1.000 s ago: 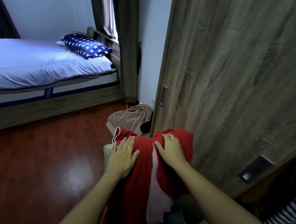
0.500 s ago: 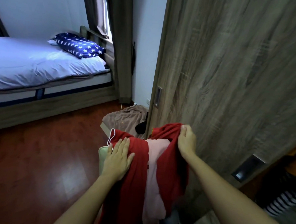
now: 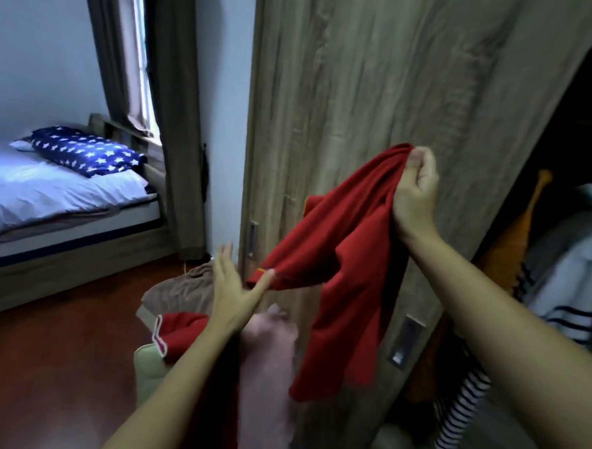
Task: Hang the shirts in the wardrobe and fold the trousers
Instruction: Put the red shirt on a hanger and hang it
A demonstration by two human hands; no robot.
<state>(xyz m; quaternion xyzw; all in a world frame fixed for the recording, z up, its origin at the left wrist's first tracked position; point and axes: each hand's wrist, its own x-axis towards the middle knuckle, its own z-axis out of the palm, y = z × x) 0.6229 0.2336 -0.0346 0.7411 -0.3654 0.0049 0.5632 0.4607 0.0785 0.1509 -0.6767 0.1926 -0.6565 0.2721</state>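
A home bedroom: bed point(image 3: 59, 191), wooden wardrobe point(image 3: 379, 108).

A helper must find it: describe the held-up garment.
Before the wooden wardrobe door, the right hand grips a plain red garment. Unlike the white-trimmed red piece and the pink one lying below, it hangs in the air.

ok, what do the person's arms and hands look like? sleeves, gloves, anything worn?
Both bare. The left hand and right hand wear no gloves, and no rings show. The left forearm and right forearm carry no sleeve, watch or band as far as the frame shows.
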